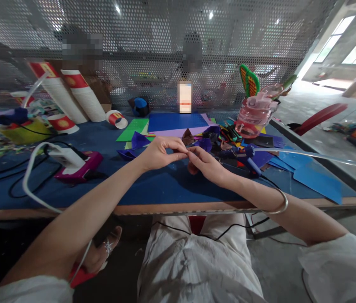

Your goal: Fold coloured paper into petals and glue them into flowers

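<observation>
Blue surface (pixel 152 189) carries, twd the back, a blue sheet (pixel 178 122) at ctr, a cup stack (pixel 84 97) on the L & a pink jar (pixel 250 118) on the R, w/ a glue gun (pixel 244 152) lying nearer. L hand (pixel 160 155) & R hand (pixel 208 165) meet above it, thumbs & fingers pinched tip to tip; can't tell what, if anything, is btwn them. Purple folded pieces (pixel 140 140) lie just beyond L hand, more behind R hand.
</observation>
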`<control>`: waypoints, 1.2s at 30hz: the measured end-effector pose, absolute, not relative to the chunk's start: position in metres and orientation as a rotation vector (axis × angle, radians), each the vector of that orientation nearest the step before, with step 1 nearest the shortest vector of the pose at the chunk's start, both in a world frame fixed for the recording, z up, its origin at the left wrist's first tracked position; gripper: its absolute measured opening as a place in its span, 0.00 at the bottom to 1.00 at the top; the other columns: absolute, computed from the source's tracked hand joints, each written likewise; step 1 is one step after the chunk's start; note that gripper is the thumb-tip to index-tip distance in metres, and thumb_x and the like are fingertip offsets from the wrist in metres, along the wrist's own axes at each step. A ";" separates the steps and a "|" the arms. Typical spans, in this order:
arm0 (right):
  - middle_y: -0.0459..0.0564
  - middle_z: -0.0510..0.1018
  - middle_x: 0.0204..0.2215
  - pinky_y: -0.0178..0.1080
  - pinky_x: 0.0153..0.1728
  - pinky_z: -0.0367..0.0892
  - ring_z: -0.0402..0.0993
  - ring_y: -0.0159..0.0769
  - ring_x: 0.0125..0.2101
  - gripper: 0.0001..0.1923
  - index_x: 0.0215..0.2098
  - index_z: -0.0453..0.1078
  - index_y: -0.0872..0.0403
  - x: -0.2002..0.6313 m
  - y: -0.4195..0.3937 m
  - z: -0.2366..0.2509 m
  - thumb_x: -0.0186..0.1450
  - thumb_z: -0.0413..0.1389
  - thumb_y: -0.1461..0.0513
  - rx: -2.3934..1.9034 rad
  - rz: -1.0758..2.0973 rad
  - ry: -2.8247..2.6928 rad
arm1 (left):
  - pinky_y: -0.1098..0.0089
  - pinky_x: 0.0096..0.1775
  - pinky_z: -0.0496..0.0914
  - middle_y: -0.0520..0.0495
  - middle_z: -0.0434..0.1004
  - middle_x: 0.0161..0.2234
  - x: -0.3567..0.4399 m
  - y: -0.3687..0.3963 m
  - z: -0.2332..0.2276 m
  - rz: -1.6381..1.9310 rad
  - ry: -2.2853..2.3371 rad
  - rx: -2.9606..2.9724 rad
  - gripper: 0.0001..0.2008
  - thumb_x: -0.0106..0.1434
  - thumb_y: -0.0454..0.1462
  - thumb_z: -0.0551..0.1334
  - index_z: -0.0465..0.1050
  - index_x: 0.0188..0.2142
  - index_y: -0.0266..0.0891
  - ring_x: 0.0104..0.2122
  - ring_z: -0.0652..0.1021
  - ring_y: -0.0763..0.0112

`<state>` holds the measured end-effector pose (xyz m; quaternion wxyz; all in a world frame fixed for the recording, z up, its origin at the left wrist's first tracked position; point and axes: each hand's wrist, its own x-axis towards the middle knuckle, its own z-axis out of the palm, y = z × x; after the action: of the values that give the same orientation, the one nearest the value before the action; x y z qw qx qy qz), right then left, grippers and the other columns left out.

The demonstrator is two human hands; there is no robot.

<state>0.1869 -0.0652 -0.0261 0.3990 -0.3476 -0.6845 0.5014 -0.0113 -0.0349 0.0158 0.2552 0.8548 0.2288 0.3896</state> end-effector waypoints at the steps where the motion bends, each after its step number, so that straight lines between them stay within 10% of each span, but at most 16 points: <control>1: 0.37 0.71 0.22 0.36 0.28 0.68 0.70 0.30 0.23 0.17 0.46 0.61 0.51 0.187 -0.065 -0.026 0.73 0.52 0.46 -0.883 1.274 -1.726 | 0.70 0.35 0.74 0.45 0.83 0.31 -0.011 -0.036 0.016 1.056 0.619 2.337 0.09 0.62 0.42 0.69 0.83 0.30 0.39 0.30 0.80 0.69; 36: 0.37 0.70 0.21 0.36 0.28 0.61 0.69 0.32 0.22 0.11 0.49 0.61 0.51 0.190 -0.071 -0.021 0.73 0.52 0.55 -0.960 0.860 -1.974 | 0.70 0.36 0.70 0.50 0.78 0.27 -0.014 -0.036 0.023 0.811 0.731 2.327 0.08 0.58 0.38 0.64 0.75 0.25 0.38 0.29 0.76 0.71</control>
<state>0.1896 -0.0714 -0.0213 0.3820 -0.3761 -0.7739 0.3371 -0.0137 -0.0357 0.0231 0.2818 0.8687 0.2728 0.3026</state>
